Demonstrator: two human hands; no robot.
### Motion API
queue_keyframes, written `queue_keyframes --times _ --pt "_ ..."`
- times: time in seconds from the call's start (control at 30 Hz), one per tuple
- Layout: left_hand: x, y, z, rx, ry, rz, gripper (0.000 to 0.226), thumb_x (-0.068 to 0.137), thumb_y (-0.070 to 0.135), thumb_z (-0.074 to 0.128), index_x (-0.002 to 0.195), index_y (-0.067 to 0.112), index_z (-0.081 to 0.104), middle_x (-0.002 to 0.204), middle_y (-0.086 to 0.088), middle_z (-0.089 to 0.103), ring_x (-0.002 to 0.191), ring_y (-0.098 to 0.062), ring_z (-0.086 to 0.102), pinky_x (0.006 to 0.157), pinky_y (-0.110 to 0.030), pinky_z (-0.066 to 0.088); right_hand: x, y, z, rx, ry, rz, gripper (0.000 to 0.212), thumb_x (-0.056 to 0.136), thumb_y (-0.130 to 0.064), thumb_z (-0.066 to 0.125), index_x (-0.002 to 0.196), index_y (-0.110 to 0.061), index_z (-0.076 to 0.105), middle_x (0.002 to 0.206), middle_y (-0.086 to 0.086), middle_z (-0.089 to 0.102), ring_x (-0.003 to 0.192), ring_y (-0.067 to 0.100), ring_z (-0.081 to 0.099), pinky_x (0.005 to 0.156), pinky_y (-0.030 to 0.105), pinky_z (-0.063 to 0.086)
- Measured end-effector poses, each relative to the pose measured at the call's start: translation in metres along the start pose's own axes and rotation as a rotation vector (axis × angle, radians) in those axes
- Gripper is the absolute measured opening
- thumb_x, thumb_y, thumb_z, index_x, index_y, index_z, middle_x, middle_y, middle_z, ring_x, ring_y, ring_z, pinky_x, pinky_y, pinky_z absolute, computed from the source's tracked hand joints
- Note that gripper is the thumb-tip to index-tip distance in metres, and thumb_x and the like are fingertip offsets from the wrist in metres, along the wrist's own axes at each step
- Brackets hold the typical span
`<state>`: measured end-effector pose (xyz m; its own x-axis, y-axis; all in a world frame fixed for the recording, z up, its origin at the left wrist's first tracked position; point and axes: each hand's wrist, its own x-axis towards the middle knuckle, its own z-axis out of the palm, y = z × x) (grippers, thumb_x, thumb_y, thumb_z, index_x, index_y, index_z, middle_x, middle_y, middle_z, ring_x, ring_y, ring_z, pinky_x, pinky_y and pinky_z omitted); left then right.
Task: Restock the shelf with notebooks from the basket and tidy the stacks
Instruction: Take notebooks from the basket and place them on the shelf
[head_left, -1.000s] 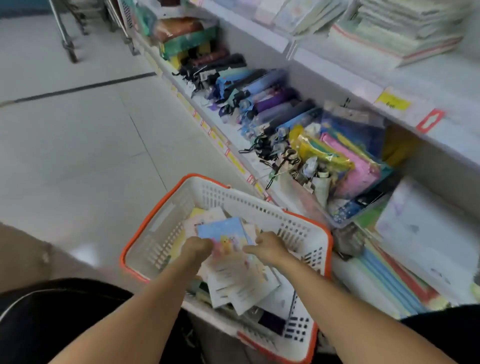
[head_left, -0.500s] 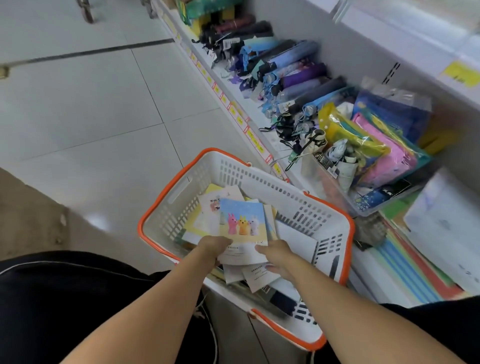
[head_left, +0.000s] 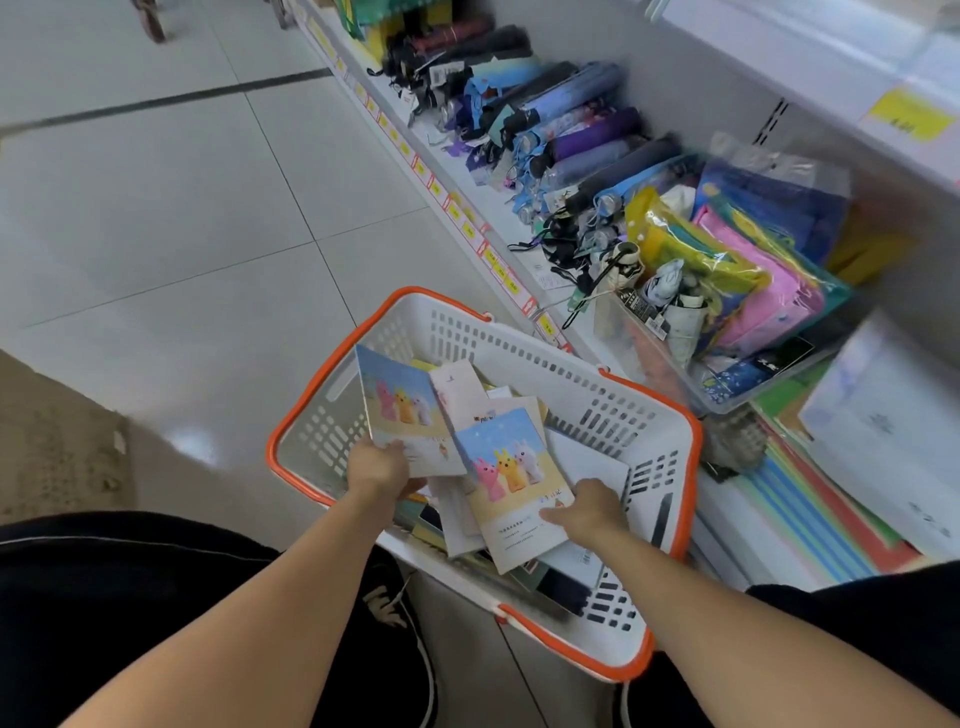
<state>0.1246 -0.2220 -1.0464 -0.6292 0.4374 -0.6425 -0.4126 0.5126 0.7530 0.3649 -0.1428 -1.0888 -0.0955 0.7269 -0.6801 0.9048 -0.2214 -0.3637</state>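
A white basket with an orange rim (head_left: 613, 415) sits on the floor by the shelf, full of loose notebooks. My left hand (head_left: 378, 467) grips a notebook with three cartoon rabbits on a blue cover (head_left: 402, 410), tilted up at the basket's left side. My right hand (head_left: 587, 512) holds the lower edge of a second rabbit notebook (head_left: 511, 483) lying over the pile. More pale notebooks (head_left: 462, 395) lie underneath. On the bottom shelf at the right lie stacks of flat notebooks and coloured paper (head_left: 831, 499).
Folded umbrellas (head_left: 561, 130) fill the bottom shelf further back. A clear bin of bright pouches (head_left: 737, 291) stands beside the basket. Price tags line the shelf edge (head_left: 457, 213). Pale floor tiles (head_left: 182, 208) spread to the left. My dark-clothed knees frame the basket.
The two rabbit notebooks have come apart: my left hand lifted one up and left, while my right hand took the other. The camera tilted further down toward the basket.
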Motion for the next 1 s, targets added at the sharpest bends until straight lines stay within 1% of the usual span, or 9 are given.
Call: queue_keyframes --times 0.1,0.17,0.27,0.43,0.53,0.63,0.7,0.83,1.0 --pt "0.0 0.003 -0.002 -0.027 0.02 0.066 0.032 0.101 0.004 0.041 0.131 0.012 0.047 0.109 -0.017 0.061 0.083 -0.036 0.063 0.049 -0.034 0.054 -0.001 -0.01 -0.024 0.184 -0.148 0.066 0.033 0.09 -0.023 0.07 0.113 -0.001 0.065 0.102 0.015 0.072 0.079 0.026 0.069 0.069 0.035 0.06" --pt "-0.002 0.004 -0.004 0.005 0.014 0.147 0.035 0.1 0.005 0.04 0.134 0.014 0.046 0.11 -0.017 0.062 0.08 -0.032 0.065 0.044 -0.029 0.054 -0.011 -0.023 -0.058 0.283 -0.229 0.075 0.029 0.098 -0.017 0.059 0.12 0.001 0.059 0.1 0.018 0.071 0.067 0.027 0.072 0.056 0.034 0.06" --pt "-0.008 0.01 -0.003 0.019 -0.021 0.225 0.038 0.1 0.006 0.04 0.135 0.017 0.045 0.111 -0.013 0.062 0.084 -0.029 0.066 0.045 -0.025 0.054 -0.028 -0.04 -0.119 0.341 -0.213 -0.032 0.024 0.102 -0.012 0.051 0.123 -0.005 0.057 0.106 0.02 0.071 0.066 0.028 0.072 0.048 0.028 0.057" --pt "-0.032 0.044 0.002 -0.093 -0.144 0.186 0.031 0.101 0.014 0.05 0.131 0.02 0.049 0.109 -0.009 0.065 0.081 -0.029 0.071 0.049 -0.026 0.055 -0.064 -0.072 -0.169 0.803 -0.299 -0.243 0.021 0.101 -0.014 0.051 0.118 -0.009 0.062 0.097 0.017 0.073 0.056 0.022 0.068 0.047 0.024 0.055" --pt "-0.066 0.091 0.016 -0.17 -0.392 0.187 0.032 0.1 0.033 0.051 0.132 0.025 0.051 0.109 -0.005 0.07 0.073 -0.021 0.074 0.047 -0.025 0.053 -0.075 -0.108 -0.169 0.927 -0.188 -0.338 0.023 0.102 -0.016 0.052 0.12 -0.006 0.06 0.097 0.018 0.071 0.063 0.025 0.067 0.052 0.03 0.058" --pt "-0.107 0.149 0.038 -0.155 -0.654 0.316 0.035 0.098 0.049 0.045 0.128 0.033 0.051 0.108 0.001 0.073 0.083 -0.021 0.073 0.04 -0.023 0.048 -0.088 -0.136 -0.176 0.753 0.081 -0.38 0.026 0.104 -0.023 0.047 0.12 -0.007 0.06 0.102 0.011 0.065 0.086 0.029 0.065 0.071 0.044 0.062" --pt "-0.131 0.185 0.055 -0.119 -0.706 0.446 0.03 0.097 0.033 0.056 0.126 0.033 0.052 0.107 0.002 0.072 0.076 -0.016 0.072 0.04 -0.024 0.05 -0.104 -0.146 -0.193 0.751 0.152 -0.414 0.027 0.105 -0.031 0.041 0.117 -0.013 0.057 0.107 0.01 0.061 0.088 0.029 0.066 0.067 0.045 0.062" --pt "-0.164 0.261 0.097 -0.119 -0.85 0.531 0.036 0.096 0.005 0.054 0.122 0.029 0.056 0.107 -0.002 0.072 0.077 -0.017 0.071 0.05 -0.032 0.059 -0.147 -0.15 -0.265 1.266 -0.076 -0.525 0.025 0.105 -0.026 0.042 0.12 -0.013 0.058 0.1 0.015 0.072 0.071 0.029 0.07 0.051 0.033 0.057" --pt "-0.203 0.349 0.153 -0.123 -1.074 0.485 0.037 0.099 -0.002 0.044 0.117 0.027 0.058 0.112 -0.005 0.073 0.097 -0.026 0.071 0.063 -0.034 0.062 -0.184 -0.144 -0.371 1.156 0.031 -0.703 0.027 0.105 -0.019 0.044 0.128 -0.008 0.054 0.091 0.017 0.07 0.049 0.022 0.065 0.04 0.024 0.051"
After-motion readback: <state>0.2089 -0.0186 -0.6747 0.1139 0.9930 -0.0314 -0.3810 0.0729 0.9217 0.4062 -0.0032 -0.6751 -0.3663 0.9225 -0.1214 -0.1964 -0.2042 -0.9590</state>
